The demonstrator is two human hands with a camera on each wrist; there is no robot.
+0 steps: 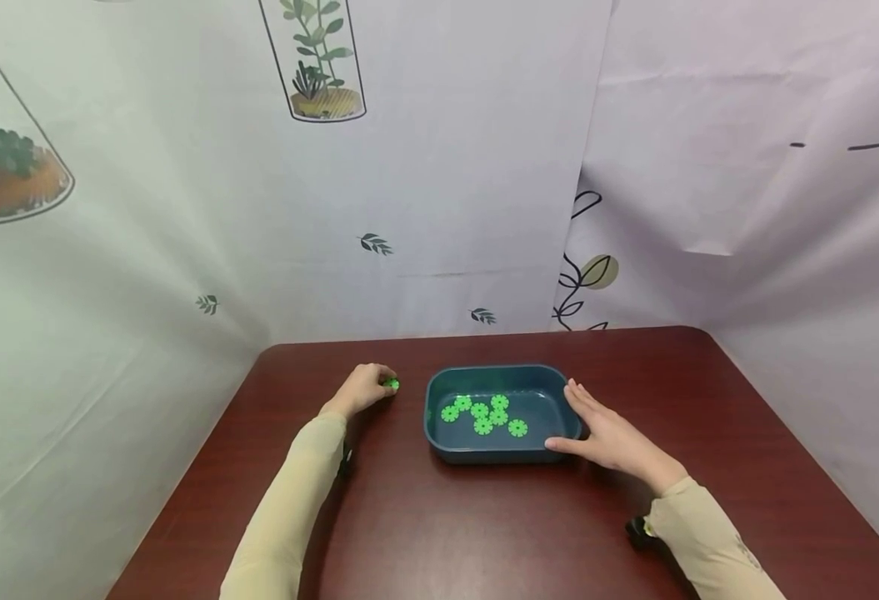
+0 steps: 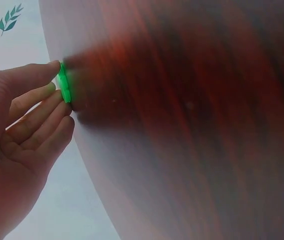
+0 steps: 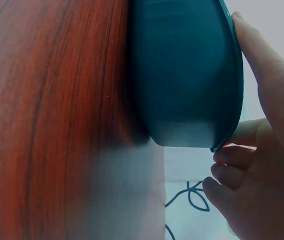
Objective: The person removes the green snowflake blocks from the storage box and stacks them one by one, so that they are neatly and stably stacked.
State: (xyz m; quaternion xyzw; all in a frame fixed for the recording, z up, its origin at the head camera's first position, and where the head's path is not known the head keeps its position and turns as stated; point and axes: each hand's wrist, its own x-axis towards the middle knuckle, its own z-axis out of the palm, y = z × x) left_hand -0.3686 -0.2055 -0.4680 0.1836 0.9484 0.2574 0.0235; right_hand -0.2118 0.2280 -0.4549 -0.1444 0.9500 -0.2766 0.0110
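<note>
Left of the tray, my left hand (image 1: 362, 389) pinches a green notched plastic disc (image 1: 392, 384) between thumb and fingertips. In the left wrist view the disc (image 2: 64, 85) appears edge-on, close over the table. A dark teal rectangular tray (image 1: 495, 457) stands at the middle of the table with several green snowflake-shaped discs (image 1: 482, 426) lying on its floor, mostly toward its left and middle. My right hand (image 1: 617, 442) spans the tray's right end with spread, fairly straight fingers. Its thumb touches the near rim, and the fingertips touch the rim toward the far right corner.
The dark red-brown wooden table (image 1: 439, 533) has rounded far corners. Pale cloth with printed plants (image 1: 454, 192) hangs behind it and along both sides. Beige sleeves (image 1: 289, 492) cover both forearms, and a small black device (image 1: 637, 532) shows under the right wrist.
</note>
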